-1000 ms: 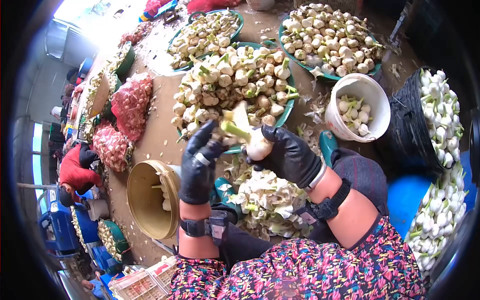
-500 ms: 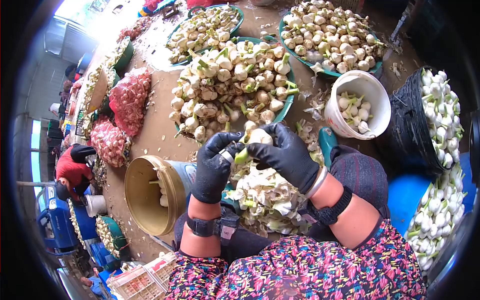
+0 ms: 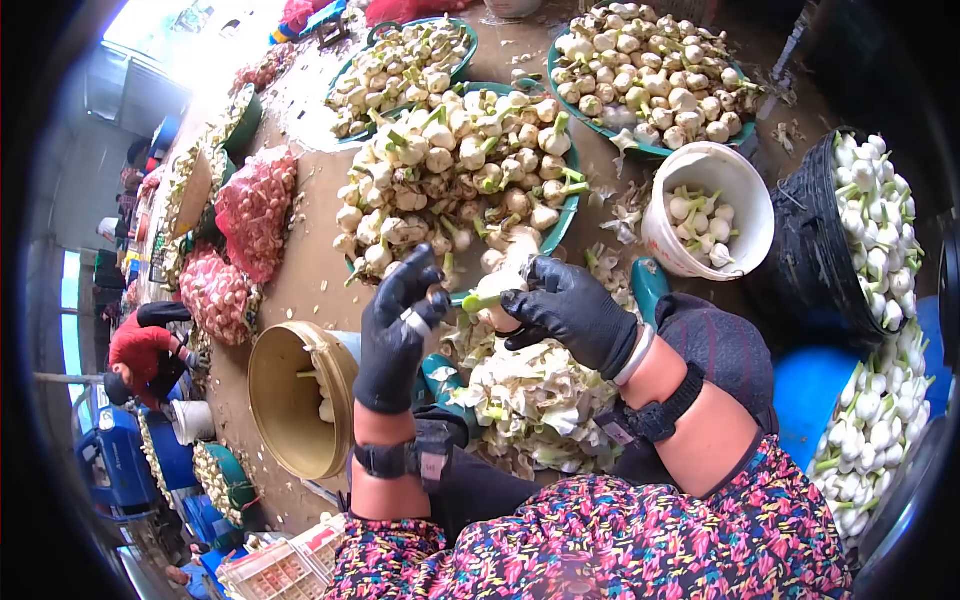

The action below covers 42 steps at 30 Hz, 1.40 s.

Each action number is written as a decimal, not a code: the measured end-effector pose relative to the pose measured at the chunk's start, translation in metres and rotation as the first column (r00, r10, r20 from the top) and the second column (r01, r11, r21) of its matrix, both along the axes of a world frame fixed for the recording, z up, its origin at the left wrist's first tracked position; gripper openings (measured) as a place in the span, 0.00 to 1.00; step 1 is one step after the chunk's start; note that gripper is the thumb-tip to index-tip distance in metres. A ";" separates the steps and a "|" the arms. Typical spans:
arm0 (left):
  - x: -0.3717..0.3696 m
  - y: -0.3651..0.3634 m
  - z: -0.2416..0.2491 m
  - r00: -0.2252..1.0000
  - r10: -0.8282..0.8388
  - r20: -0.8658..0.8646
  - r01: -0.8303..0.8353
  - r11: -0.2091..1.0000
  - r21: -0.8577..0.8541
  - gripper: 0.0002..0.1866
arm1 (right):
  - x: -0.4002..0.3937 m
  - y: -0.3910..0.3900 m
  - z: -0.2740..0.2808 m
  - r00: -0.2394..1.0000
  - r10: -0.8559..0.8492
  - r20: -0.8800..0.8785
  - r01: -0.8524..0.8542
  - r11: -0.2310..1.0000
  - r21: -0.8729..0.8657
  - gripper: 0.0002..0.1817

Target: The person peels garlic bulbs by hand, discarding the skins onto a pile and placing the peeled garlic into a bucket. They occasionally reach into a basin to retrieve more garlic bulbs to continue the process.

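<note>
Several peeled-looking bulbs (image 3: 702, 228), perhaps garlic, lie inside the white bucket (image 3: 664, 215).

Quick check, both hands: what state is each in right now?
Left hand: open, fingers partly curled, nothing visibly held.
Right hand: closed on a garlic bulb.

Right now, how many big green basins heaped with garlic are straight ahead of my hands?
3. The middle basin is nearest; the left basin is just behind it, to the left; the right basin lies beyond the white bucket. None there seems hidden.
</note>
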State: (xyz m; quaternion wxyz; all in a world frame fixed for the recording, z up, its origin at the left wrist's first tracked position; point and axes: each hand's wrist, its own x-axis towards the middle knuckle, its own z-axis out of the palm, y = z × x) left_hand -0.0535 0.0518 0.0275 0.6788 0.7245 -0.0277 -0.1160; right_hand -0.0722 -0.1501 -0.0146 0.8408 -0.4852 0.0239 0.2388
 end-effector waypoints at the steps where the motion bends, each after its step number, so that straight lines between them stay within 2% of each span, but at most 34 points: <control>1: -0.006 -0.006 0.008 0.999 -0.041 -0.026 0.039 0.997 -0.072 0.30 | -0.001 0.002 -0.002 0.998 -0.048 0.031 0.049 0.999 -0.022 0.13; 2: -0.012 -0.017 0.006 0.996 -0.045 0.076 0.051 0.995 -0.083 0.28 | -0.001 0.007 -0.003 0.993 -0.115 0.002 0.115 0.993 -0.032 0.10; 3: -0.012 -0.019 0.006 0.996 -0.043 0.075 0.050 0.995 -0.084 0.28 | 0.001 0.010 -0.009 0.994 -0.113 0.000 0.113 0.993 -0.034 0.10; 4: -0.011 -0.021 0.007 0.946 -0.189 0.265 0.134 0.968 0.211 0.26 | 0.002 0.014 -0.016 0.987 -0.150 0.053 0.154 0.984 -0.085 0.09; 5: -0.010 -0.022 0.008 0.843 -0.371 0.390 0.145 0.855 0.498 0.23 | 0.003 0.015 -0.021 0.977 -0.183 0.107 0.197 0.971 -0.134 0.08; 6: -0.008 -0.022 0.001 0.816 -0.355 0.456 0.102 0.865 0.491 0.16 | 0.002 0.010 -0.015 0.967 -0.189 0.172 0.213 0.968 -0.130 0.06; 7: -0.009 -0.023 -0.003 0.816 -0.355 0.456 0.102 0.865 0.491 0.16 | 0.003 0.012 -0.015 0.967 -0.189 0.172 0.213 0.968 -0.130 0.06; 8: -0.011 -0.025 -0.005 0.920 -0.183 0.347 0.103 0.966 0.238 0.13 | 0.005 0.016 -0.014 0.920 -0.365 0.145 0.371 0.929 -0.012 0.04; 9: -0.012 -0.025 -0.007 0.983 -0.037 0.182 0.042 0.999 -0.026 0.11 | 0.007 0.018 -0.013 0.847 -0.524 0.096 0.515 0.851 0.101 0.03; 10: -0.008 -0.019 -0.010 0.998 0.035 0.061 -0.023 0.984 -0.177 0.09 | 0.006 0.013 -0.002 0.856 -0.507 0.103 0.474 0.848 0.236 0.03; 11: -0.002 -0.008 -0.017 0.995 0.064 0.070 -0.053 0.988 -0.147 0.09 | 0.004 0.009 0.012 0.867 -0.498 0.022 0.469 0.830 0.301 0.03; 13: 0.003 -0.003 -0.015 0.975 0.193 0.113 -0.173 0.970 -0.168 0.09 | -0.002 -0.002 0.016 0.937 -0.322 0.134 0.259 0.899 0.352 0.04; 14: 0.003 -0.002 -0.011 0.975 0.213 0.054 -0.191 0.943 -0.274 0.11 | -0.004 -0.013 0.022 0.988 -0.012 0.153 0.011 1.000 0.010 0.06; 15: 0.003 0.001 -0.011 0.974 0.218 0.057 -0.195 0.943 -0.269 0.11 | 0.000 -0.017 0.017 0.911 0.392 0.130 -0.365 0.912 -0.187 0.15; 16: 0.003 0.002 -0.014 0.980 0.198 0.016 -0.178 0.913 -0.366 0.12 | -0.003 -0.012 0.012 0.745 0.655 0.123 -0.512 0.681 -0.524 0.21; 17: 0.003 0.002 -0.015 0.985 0.171 -0.023 -0.162 0.871 -0.463 0.13 | -0.006 -0.008 0.010 0.533 0.846 0.006 -0.520 0.333 -0.787 0.28; 19: 0.000 -0.002 -0.012 0.984 0.152 -0.091 -0.177 0.861 -0.477 0.14 | -0.006 -0.003 0.012 0.612 0.764 -0.204 -0.426 0.101 -0.899 0.41; 20: -0.002 -0.004 -0.011 0.989 0.118 -0.086 -0.144 0.880 -0.452 0.15 | -0.009 -0.005 0.001 0.805 0.593 -0.020 -0.247 0.305 -0.920 0.43; 21: -0.003 -0.005 -0.011 0.993 0.082 -0.081 -0.109 0.898 -0.427 0.15 | -0.005 -0.007 0.013 0.900 0.399 0.174 -0.081 0.545 -0.835 0.43; 22: -0.004 -0.008 -0.014 0.994 0.076 -0.074 -0.100 0.900 -0.425 0.15 | -0.005 0.001 0.008 0.921 0.202 0.333 0.052 0.783 -0.620 0.40; 23: -0.004 -0.011 -0.014 0.995 0.073 -0.072 -0.097 0.898 -0.429 0.15 | -0.002 0.008 0.003 0.905 -0.034 0.425 0.192 0.922 -0.336 0.39; 24: -0.004 -0.014 -0.013 0.995 0.034 -0.091 -0.067 0.914 -0.400 0.16 | -0.001 0.013 0.002 0.904 -0.036 0.426 0.195 0.921 -0.338 0.39; 25: -0.005 -0.018 -0.011 0.994 -0.005 -0.112 -0.037 0.928 -0.370 0.16 | -0.001 0.017 0.002 0.911 -0.123 0.395 0.224 0.949 -0.220 0.38; 26: -0.005 -0.025 -0.009 0.988 0.086 -0.130 -0.120 0.952 -0.282 0.16 | -0.002 0.020 0.000 0.914 -0.206 0.348 0.255 0.962 -0.099 0.38; 29: -0.005 -0.026 -0.012 0.995 0.089 -0.036 -0.094 0.983 -0.157 0.16 | -0.002 0.024 -0.006 0.889 -0.267 0.371 0.315 0.946 -0.074 0.38; 31: -0.005 -0.026 -0.012 0.998 0.055 0.011 -0.052 0.982 -0.184 0.15 | -0.002 0.022 -0.005 0.903 -0.289 0.319 0.316 0.948 -0.037 0.36; 33: -0.007 -0.018 -0.012 0.988 0.063 -0.139 -0.100 0.956 -0.276 0.14 | 0.000 0.017 -0.001 0.942 -0.277 0.188 0.288 0.957 -0.038 0.34; 35: -0.008 -0.013 -0.010 0.985 0.064 -0.159 -0.096 0.974 -0.205 0.14 | -0.001 0.016 -0.001 0.944 -0.271 0.190 0.285 0.957 -0.050 0.33; 36: -0.009 -0.012 -0.011 0.996 0.001 0.094 -0.010 0.996 0.093 0.15 | -0.001 0.017 -0.002 0.946 -0.279 0.168 0.286 0.958 -0.018 0.34; 37: -0.009 -0.012 -0.010 0.942 -0.133 0.309 0.001 0.919 0.394 0.16 | -0.002 0.017 -0.002 0.947 -0.286 0.144 0.288 0.958 0.014 0.35; 38: -0.009 -0.015 -0.009 0.941 -0.134 0.310 0.001 0.919 0.394 0.16 | -0.002 0.018 -0.002 0.947 -0.287 0.145 0.288 0.958 0.014 0.35; 39: -0.009 -0.022 -0.003 0.987 -0.034 0.158 0.018 0.994 0.103 0.17 | -0.002 0.020 -0.002 0.929 -0.311 0.200 0.317 0.948 0.003 0.35; 40: -0.009 -0.026 0.000 1.000 0.016 -0.021 -0.020 0.981 -0.195 0.18 | -0.003 0.022 -0.001 0.908 -0.334 0.255 0.347 0.938 -0.007 0.35; 42: -0.007 -0.025 -0.006 1.000 0.000 -0.026 -0.005 0.985 -0.174 0.18 | -0.004 0.026 -0.003 0.899 -0.327 0.293 0.344 0.939 -0.009 0.35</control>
